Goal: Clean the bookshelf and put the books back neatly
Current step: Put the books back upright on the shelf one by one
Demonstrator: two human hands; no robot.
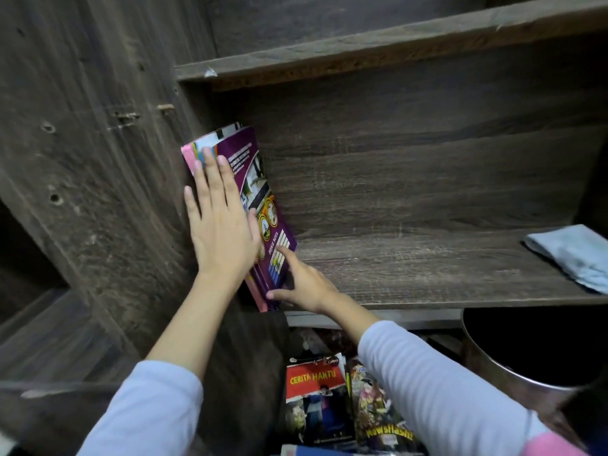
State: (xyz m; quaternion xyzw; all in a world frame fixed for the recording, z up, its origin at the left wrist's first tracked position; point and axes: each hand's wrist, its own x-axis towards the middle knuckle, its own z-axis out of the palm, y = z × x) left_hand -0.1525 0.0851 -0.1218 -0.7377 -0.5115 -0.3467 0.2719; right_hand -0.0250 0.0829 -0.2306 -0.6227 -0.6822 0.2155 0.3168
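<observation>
A small stack of thin books [245, 159] with a purple cover on the outside stands upright at the left end of the dark wooden shelf [427, 271], leaning against the side panel. My left hand [220, 228] lies flat with straight fingers against the books' front edges. My right hand [302, 284] touches the purple cover low down, index finger stretched along it and thumb at the bottom corner near the shelf's front edge.
A folded light blue cloth [575, 255] lies at the shelf's right end. Below the shelf, more books [316, 399] lie in a pile, one red-covered. A round metal bin [533, 353] stands at lower right. Another shelf board [362, 51] runs above.
</observation>
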